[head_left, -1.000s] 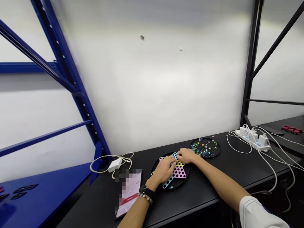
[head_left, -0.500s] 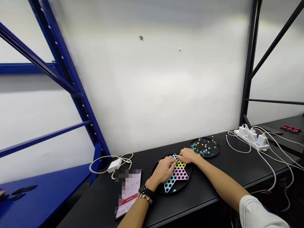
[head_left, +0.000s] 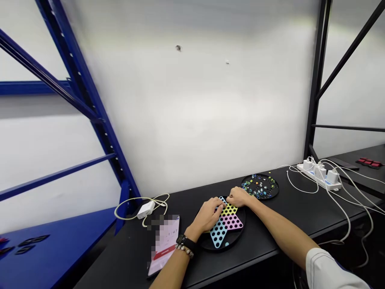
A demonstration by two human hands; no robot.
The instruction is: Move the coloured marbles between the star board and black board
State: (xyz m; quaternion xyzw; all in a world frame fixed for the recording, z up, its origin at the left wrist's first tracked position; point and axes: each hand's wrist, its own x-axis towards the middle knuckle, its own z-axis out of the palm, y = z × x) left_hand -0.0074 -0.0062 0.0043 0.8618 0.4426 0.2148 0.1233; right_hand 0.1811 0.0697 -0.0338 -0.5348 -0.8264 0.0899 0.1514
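Note:
A star-shaped Chinese checkers board [head_left: 226, 224], with light blue, yellow and pink sections full of round holes, sits in a round black tray [head_left: 207, 247]. My left hand [head_left: 209, 216] covers the board's left side, its fingers curled over the middle and gripping it. At the far right of the board, next to the yellow section, my right hand [head_left: 239, 197] is closed on the edge, its fingertips partly hidden. A small light blue spot [head_left: 227, 244] shows near the tray's front rim. Beyond my right hand, a second round black tray [head_left: 276, 192] carries many loose glass marbles [head_left: 261, 188].
A phone or tablet [head_left: 165, 245] lies left of the board. Behind it is a white adapter [head_left: 146, 209] with a looped cable. To the right, a power strip [head_left: 320, 176] trails several white cables over the black table's [head_left: 288, 224] front edge. A wall stands behind.
The checkers board and its tray have shifted slightly right and toward me, and the board has turned a little. Both hands stay on it, with small finger movements.

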